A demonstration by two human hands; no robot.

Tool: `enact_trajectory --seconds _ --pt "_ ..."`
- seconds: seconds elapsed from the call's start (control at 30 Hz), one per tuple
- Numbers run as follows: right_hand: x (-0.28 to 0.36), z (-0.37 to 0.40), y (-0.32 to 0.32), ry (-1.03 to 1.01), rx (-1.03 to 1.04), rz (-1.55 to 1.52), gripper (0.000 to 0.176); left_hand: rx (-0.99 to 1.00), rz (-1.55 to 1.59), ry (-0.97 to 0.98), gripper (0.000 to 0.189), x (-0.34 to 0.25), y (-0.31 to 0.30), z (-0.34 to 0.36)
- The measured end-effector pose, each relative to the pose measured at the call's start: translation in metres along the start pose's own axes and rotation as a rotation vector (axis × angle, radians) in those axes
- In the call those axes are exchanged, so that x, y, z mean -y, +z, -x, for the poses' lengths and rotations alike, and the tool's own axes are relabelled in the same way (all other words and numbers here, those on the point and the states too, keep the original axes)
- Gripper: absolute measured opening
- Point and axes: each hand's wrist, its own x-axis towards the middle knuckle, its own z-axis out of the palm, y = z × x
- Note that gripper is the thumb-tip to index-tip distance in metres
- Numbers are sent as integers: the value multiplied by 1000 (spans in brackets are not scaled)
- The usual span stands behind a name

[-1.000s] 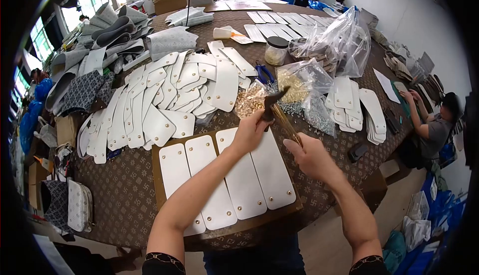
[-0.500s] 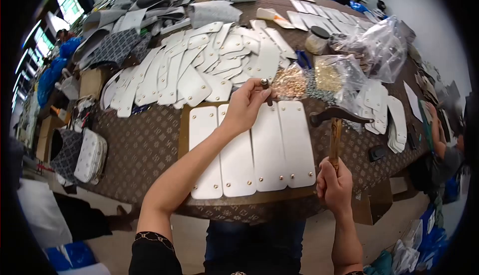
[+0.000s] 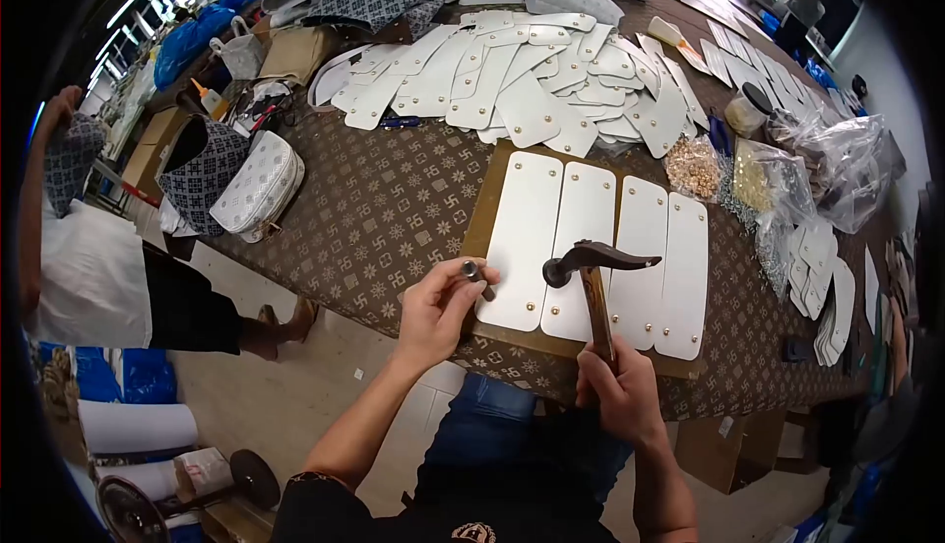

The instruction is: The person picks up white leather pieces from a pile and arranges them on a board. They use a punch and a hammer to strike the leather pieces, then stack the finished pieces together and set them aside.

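My left hand (image 3: pixel 435 319) pinches a short metal rivet setter (image 3: pixel 472 272), its head facing up, by the near left corner of the leftmost white panel (image 3: pixel 522 238). Wrapped round a wooden handle, my right hand (image 3: pixel 622 392) holds a hammer (image 3: pixel 598 312) upright. Its dark head is raised over the panels in this view. Several white panels lie side by side on a brown board (image 3: pixel 483 210), with gold rivets at their near and far ends. The left panel's near left corner is partly hidden behind my left fingers.
A heap of riveted white pieces (image 3: pixel 532 80) covers the back. On the right sit copper-coloured rivets (image 3: pixel 693 169), a bag of gold rivets (image 3: pixel 763 174) and a jar (image 3: pixel 748 110). A white patterned bag (image 3: pixel 258 189) stands at the left edge, near a person (image 3: pixel 89 267).
My left hand has brought the setter from the panels' far edge to the near left corner. The hammer has shifted left over the panels. The view has turned left.
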Motion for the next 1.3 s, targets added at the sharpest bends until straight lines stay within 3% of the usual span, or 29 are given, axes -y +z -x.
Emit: enact_trajectory --seconds 0.17,0.33,0.4,0.47,0.53,0.57,0.63,0.7,0.77,0.93,1.03,1.17,1.3 --pt "14 8 4 -2 14 101 16 59 -95 80 24 7 3 1" --pt "61 20 1 -10 86 189 22 27 -125 118 23 10 4 4" --pt "97 36 -2 -311 15 162 23 25 -192 124 23 9 5 5" --pt "118 42 2 -735 -68 -257 24 18 -170 120 22 8 6 5" --pt "117 38 16 -976 -209 -450 23 7 -147 120 22 9 7 6" --pt "108 32 16 -831 61 -571 26 -14 -154 148 22 11 7 6" --pt "84 12 22 -419 -29 516 28 -36 -158 189 23 9 9 2" --pt "57 -5 24 -141 84 544 27 -23 -182 103 23 2 6 6" --pt "54 -7 12 -164 20 483 24 -13 -176 109 21 7 3 -8" --pt "38 23 -6 -63 -147 -9 21 -11 -39 88 22 0 17 -1" --pt "34 25 -9 -20 -170 -53 21 75 63 114 24 -16 34 -8" --pt "27 28 -11 32 -141 -28 20 166 -74 133 24 3 43 -9" --pt "75 48 -16 -61 -67 59 17 210 -102 73 24 -2 41 -12"
